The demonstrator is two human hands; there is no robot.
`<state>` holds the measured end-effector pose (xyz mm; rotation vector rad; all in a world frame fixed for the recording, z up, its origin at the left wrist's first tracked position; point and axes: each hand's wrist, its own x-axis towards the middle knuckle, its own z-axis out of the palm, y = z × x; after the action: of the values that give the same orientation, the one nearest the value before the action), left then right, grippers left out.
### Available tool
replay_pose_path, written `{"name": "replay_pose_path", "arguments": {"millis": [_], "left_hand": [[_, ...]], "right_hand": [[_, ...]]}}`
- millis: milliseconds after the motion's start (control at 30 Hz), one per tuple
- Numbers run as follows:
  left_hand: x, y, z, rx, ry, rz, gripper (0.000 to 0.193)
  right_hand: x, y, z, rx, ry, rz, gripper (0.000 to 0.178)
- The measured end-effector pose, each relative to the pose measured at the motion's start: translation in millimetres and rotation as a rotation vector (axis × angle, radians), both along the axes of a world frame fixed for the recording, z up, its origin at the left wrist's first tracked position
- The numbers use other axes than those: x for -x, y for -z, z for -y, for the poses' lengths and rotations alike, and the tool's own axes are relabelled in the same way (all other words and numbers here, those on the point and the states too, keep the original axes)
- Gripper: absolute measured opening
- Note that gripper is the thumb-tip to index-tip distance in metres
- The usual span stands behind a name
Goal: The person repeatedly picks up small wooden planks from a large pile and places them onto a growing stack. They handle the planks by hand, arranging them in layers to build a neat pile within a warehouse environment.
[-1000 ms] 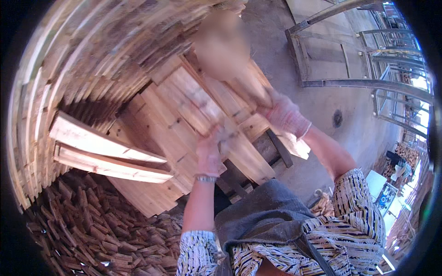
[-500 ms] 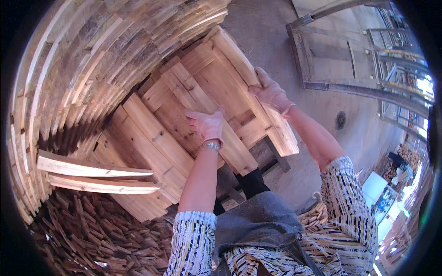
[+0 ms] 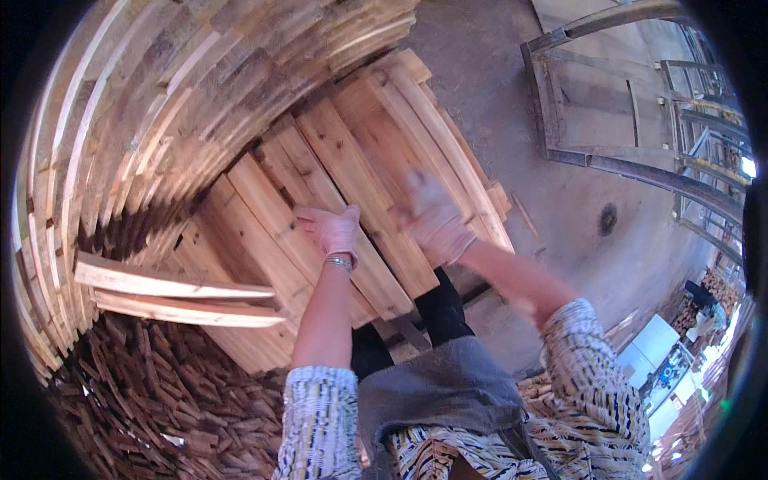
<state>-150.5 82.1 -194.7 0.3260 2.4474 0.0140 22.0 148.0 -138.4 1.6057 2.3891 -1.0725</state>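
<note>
Both my hands wear pale pinkish gloves. My left hand [image 3: 330,230] spans a long wooden board [image 3: 376,280], its fingers at one edge and its thumb at the other. My right hand [image 3: 438,224] is smeared by motion over the boards to the right, so its fingers cannot be made out. Just right of the left hand's board lies another plank [image 3: 352,164], with a dark narrow gap between them. Beyond the right hand, a lighter board [image 3: 436,132] runs along the right side of the layer. More boards [image 3: 260,220] lie side by side on the left.
A tall stack of boards [image 3: 160,104] rises at the left, with two loose boards [image 3: 176,280] jutting out. Below them lies a heap of small wood offcuts [image 3: 176,392]. A metal frame [image 3: 552,96] stands on the concrete floor [image 3: 480,72] at the right.
My left hand has shifted left with its board. My right hand has left the right-edge board and moved left over the boards. A plank now lies right of the left hand's board.
</note>
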Motion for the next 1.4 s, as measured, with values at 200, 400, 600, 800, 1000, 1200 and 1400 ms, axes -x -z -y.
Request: {"name": "replay_pose_path", "arguments": {"millis": [200,400,600,800,1000,1200,1400], "left_hand": [[11,-11,5,-0.247,-0.121,0.155,0.124],[67,-31,68,-0.139,0.064,0.056,0.129],[77,34,108,0.004,0.215,0.084,0.139],[81,32,105,0.149,0.188,0.119,0.140],[89,24,92,0.152,0.214,0.211,0.141],[85,21,89,0.207,0.224,0.219,0.141],[90,23,101,0.248,0.254,0.211,0.141]], "right_hand": [[58,45,46,0.176,0.236,0.163,0.074],[45,58,29,0.236,0.298,0.129,0.072],[89,45,53,0.243,0.193,0.276,0.095],[19,-8,-22,-0.370,0.141,0.490,0.094],[-32,-3,-39,-0.126,0.202,0.453,0.094],[17,-16,1,-0.086,0.135,0.277,0.081],[13,-15,3,0.121,0.137,0.196,0.078]]}}
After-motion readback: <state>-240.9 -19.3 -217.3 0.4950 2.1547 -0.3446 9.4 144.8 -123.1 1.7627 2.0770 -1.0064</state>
